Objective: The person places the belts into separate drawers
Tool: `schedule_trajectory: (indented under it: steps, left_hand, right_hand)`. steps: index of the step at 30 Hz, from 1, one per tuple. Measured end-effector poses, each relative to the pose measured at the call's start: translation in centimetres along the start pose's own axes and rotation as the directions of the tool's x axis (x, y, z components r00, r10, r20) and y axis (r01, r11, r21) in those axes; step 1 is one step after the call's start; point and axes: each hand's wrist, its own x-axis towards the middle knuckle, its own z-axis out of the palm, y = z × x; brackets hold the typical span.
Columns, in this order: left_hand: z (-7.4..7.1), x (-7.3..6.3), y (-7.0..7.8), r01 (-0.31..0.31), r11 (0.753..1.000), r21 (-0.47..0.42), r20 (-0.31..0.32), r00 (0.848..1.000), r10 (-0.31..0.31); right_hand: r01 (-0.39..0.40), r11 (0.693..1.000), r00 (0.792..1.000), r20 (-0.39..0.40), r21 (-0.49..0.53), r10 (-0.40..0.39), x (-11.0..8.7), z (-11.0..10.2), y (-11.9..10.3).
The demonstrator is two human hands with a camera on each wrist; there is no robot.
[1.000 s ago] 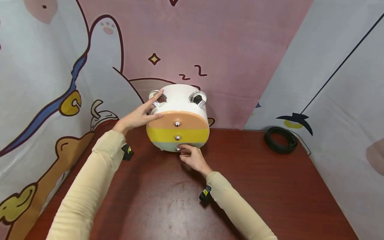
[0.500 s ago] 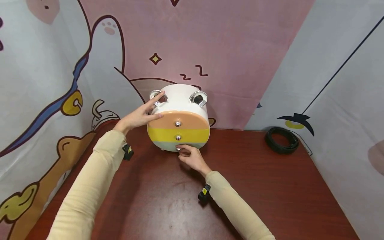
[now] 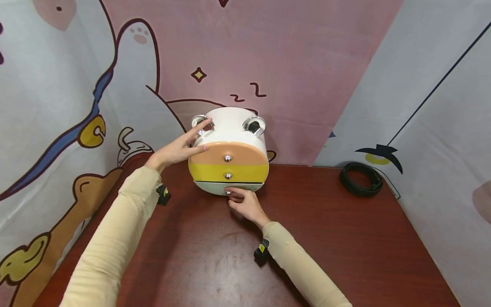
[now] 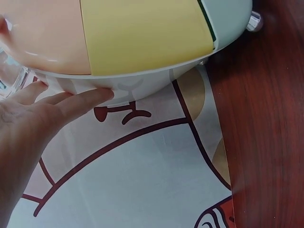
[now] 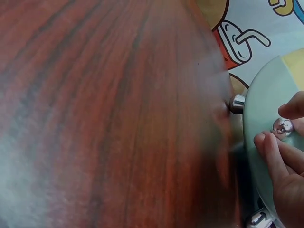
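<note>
An oval white cabinet (image 3: 230, 123) with three drawers stands at the back of the table. Its drawer fronts are peach (image 3: 209, 152), yellow (image 3: 209, 172) and pale green (image 3: 207, 187) from top to bottom, each with a round silver knob. My left hand (image 3: 174, 149) rests against the cabinet's left side with fingers extended, the thumb at the peach drawer's edge. At the bottom, my right hand (image 3: 249, 207) pinches the green drawer's knob (image 5: 283, 127) between thumb and fingers. A thin dark gap (image 4: 207, 19) shows between the yellow and green fronts.
Two shiny silver ring-shaped parts, the right ring (image 3: 254, 126) among them, stick up from the cabinet's top. Short silver feet (image 5: 236, 104) hold it off the brown table (image 3: 192, 256). A coiled black strap (image 3: 360, 179) lies at the back right. Printed cloth walls (image 3: 291, 76) enclose the table.
The green bottom drawer has come slightly forward with my right hand, so a dark gap now shows above it. My left hand stays in place on the cabinet's side.
</note>
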Motion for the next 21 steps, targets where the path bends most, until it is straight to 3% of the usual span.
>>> schedule_trajectory:
  steps: [8, 15, 21]
  left_hand:
    - [0.1, -0.2, 0.2, 0.031, 0.999, -0.040, -0.038, 0.999, -0.033]
    - [0.3, 0.0, -0.3, 0.014, 0.995, -0.094, -0.090, 0.996, -0.023]
    - [0.3, 0.2, -0.1, 0.040, 0.992, -0.123, -0.111, 0.992, -0.054]
  right_hand:
    - [-0.005, 1.000, 0.999, 0.050, 0.018, 0.005, -1.4, -0.4, -3.4]
    - [0.008, 1.000, 0.998, 0.055, 0.008, -0.008, -2.0, -0.2, -3.6]
    - [0.011, 1.000, 0.997, 0.078, -0.003, -0.011, -2.4, -0.3, -3.7]
